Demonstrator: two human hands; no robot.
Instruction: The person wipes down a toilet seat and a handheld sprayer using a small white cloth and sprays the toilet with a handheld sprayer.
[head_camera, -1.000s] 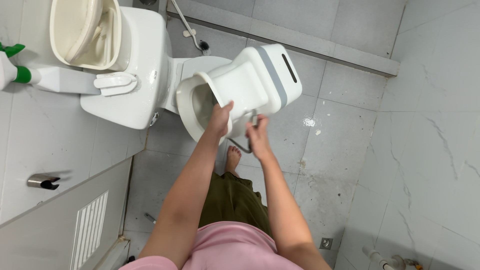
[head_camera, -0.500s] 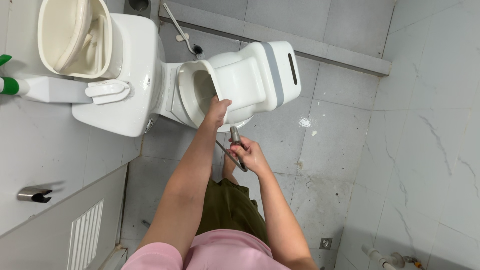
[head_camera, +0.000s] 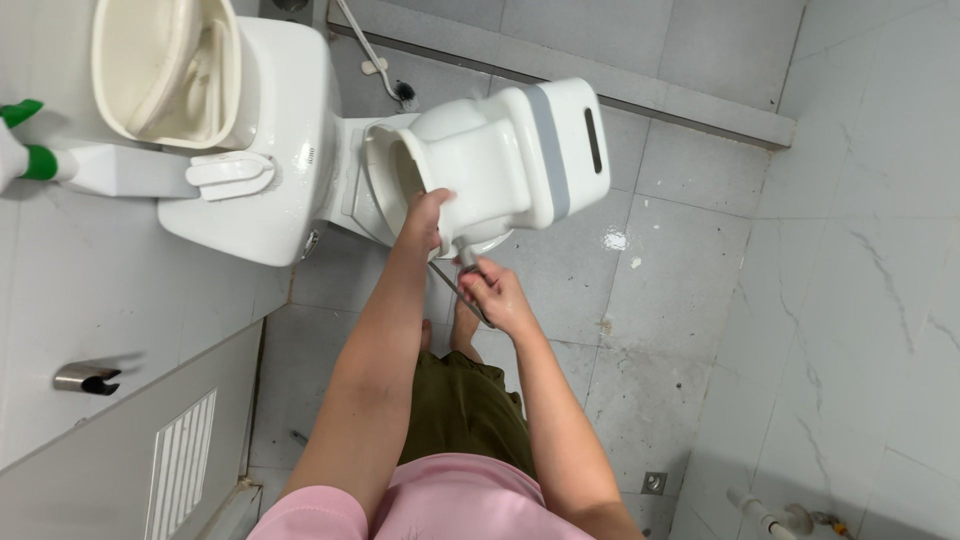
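Left hand (head_camera: 428, 212): closed on the lower rim of a white moulded toilet-seat unit with a grey band (head_camera: 500, 160), held tilted above the toilet bowl (head_camera: 352, 190). Right hand (head_camera: 492, 293): wrapped around a metal bidet sprayer (head_camera: 466, 262) with hose, nozzle just under the unit's lower edge. Beyond: white cistern (head_camera: 270, 120) with lid off, green-capped spray bottle (head_camera: 35, 160) at far left, wet grey tiled floor (head_camera: 670, 300); rinsing looks underway, no water stream discernible, unit not yet seated back.

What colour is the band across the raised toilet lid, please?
Grey, on the white toilet lid; the head view shows it best.
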